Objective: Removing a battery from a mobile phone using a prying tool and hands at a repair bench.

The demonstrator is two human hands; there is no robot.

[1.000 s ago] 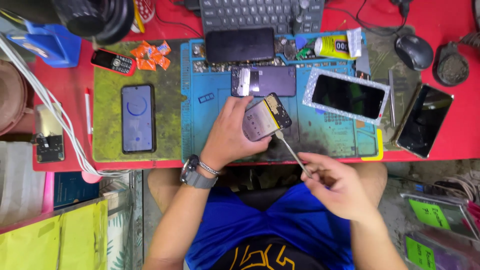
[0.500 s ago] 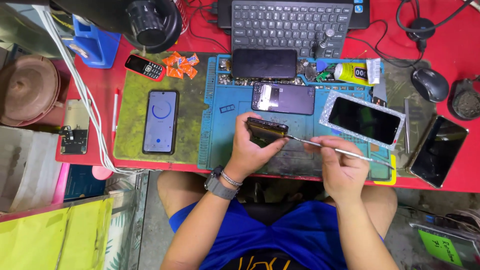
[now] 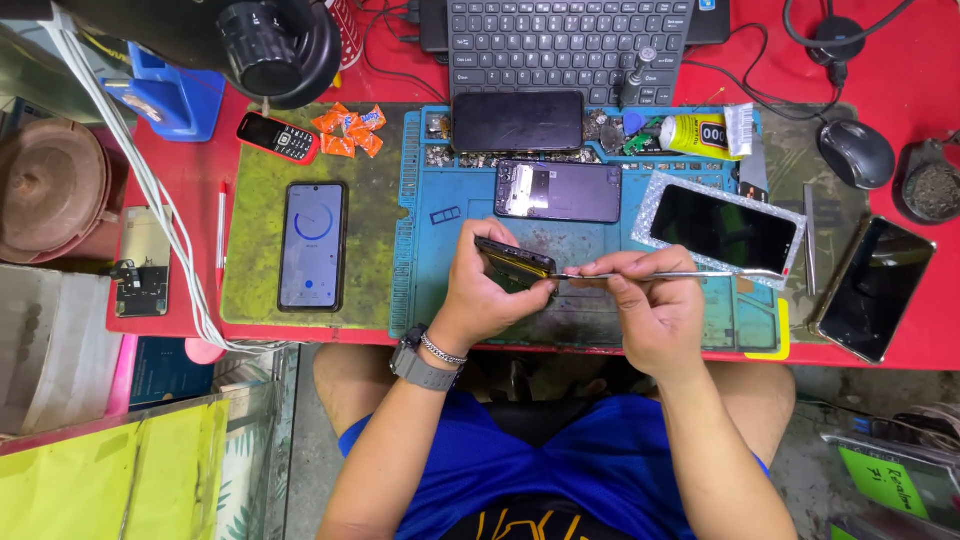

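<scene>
At the near edge of the blue work mat [image 3: 440,290], a small dark phone part [image 3: 515,263] is held edge-up by the left hand [image 3: 485,290], fingers closed around it. A thin metal tool [image 3: 670,274] is pinched in the right hand [image 3: 650,310], thumb and fingertips closed on its shaft, the shaft lying level and its tip set against the part's right end. At 12 o'clock from the grip, an opened phone [image 3: 558,191] is seen lying flat on the mat, a dark phone [image 3: 518,121] beyond it. At 2 o'clock a screen in silver wrap [image 3: 720,228] is noted. At 9 o'clock a lit phone [image 3: 312,246] rests on the green mat [image 3: 250,260].
</scene>
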